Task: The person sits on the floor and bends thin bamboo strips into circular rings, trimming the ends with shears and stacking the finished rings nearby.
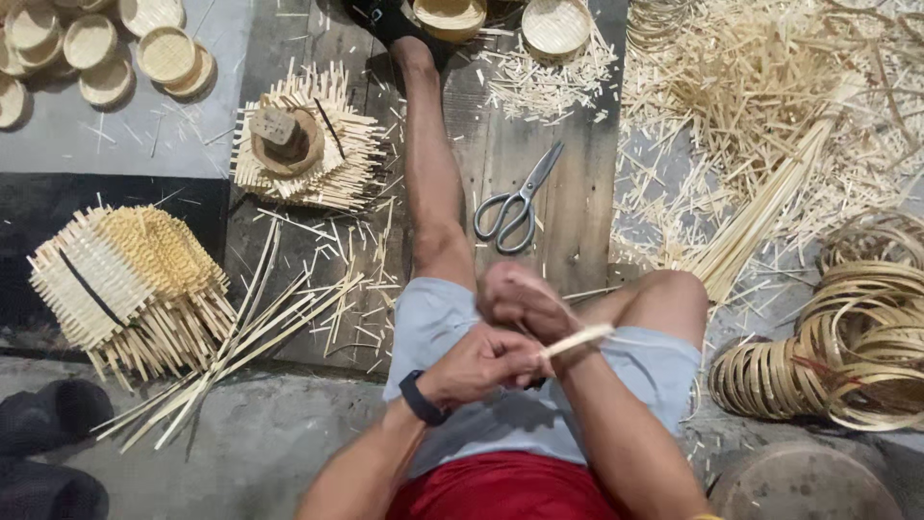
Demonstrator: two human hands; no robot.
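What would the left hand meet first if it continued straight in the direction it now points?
The left hand points right, and it already touches the right hand and the pale bamboo strip held between them. Which comes first is unclear.

We see a grey concrete floor with a dark wooden board laid across it, a black mat at left, under even, soft light.

I look down on a floor-level basket-weaving workshop: bamboo strips, coiled hoops, woven mats, finished small baskets, scissors on planks.
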